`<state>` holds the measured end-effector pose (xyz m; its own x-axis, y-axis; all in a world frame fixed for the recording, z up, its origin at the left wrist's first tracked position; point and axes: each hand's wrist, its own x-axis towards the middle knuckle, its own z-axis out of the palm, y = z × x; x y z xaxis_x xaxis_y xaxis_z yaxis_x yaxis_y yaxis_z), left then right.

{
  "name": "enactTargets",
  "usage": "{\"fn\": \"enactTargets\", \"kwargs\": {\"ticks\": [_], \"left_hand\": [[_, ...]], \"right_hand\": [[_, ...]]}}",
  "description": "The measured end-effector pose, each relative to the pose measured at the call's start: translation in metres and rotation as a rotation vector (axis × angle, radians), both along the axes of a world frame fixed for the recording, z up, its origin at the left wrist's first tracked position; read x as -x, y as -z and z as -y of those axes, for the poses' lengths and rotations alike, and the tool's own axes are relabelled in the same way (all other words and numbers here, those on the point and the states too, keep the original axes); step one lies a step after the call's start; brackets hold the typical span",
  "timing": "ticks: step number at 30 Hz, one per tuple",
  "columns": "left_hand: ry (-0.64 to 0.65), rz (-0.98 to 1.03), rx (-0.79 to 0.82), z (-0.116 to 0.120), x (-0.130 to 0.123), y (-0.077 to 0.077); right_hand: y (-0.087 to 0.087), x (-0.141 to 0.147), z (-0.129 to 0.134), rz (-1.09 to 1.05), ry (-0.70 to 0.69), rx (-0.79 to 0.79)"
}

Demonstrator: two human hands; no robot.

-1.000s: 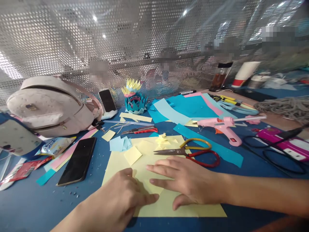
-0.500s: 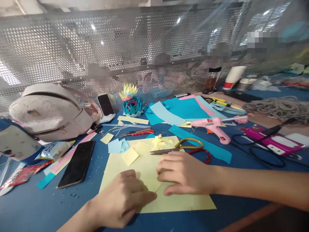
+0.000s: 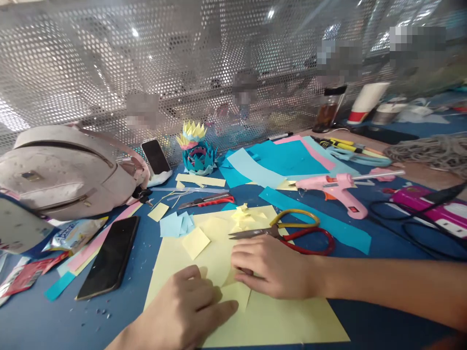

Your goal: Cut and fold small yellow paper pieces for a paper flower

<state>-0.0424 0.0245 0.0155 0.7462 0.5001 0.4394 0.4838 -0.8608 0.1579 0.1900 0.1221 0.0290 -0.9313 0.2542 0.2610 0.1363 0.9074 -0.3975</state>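
Between my hands is a small piece of yellow paper (image 3: 236, 294), partly raised and creased, above a large yellow sheet (image 3: 288, 321). My right hand (image 3: 273, 268) closes its fingers on the upper right of the small piece. With fingers curled, my left hand (image 3: 193, 304) has thumb and forefinger at its lower left edge; their exact grip is partly hidden. Open-bladed scissors (image 3: 255, 233) with yellow and red handles lie just beyond my right hand. Folded yellow points (image 3: 244, 218), a yellow square (image 3: 196, 242) and light blue squares (image 3: 176, 224) rest near the sheet's far edge.
A red cutter (image 3: 207, 201) and a pink glue gun (image 3: 337, 187) lie farther back. Behind them stands a blue and yellow paper model (image 3: 198, 153). At left are a black phone (image 3: 109, 257) and a pale backpack (image 3: 65, 170); at right, a magenta power strip (image 3: 426, 206).
My hands have drawn slightly apart, and more of the small yellow paper shows between them, its flap raised. The view has tilted down and come a little closer.
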Motion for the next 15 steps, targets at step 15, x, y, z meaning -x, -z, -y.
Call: {"fn": "enactTargets", "kwargs": {"ticks": [15], "left_hand": [[-0.18, 0.157, 0.202, 0.005, 0.007, -0.006]], "right_hand": [[-0.003, -0.007, -0.004, -0.09, 0.098, 0.399]]}}
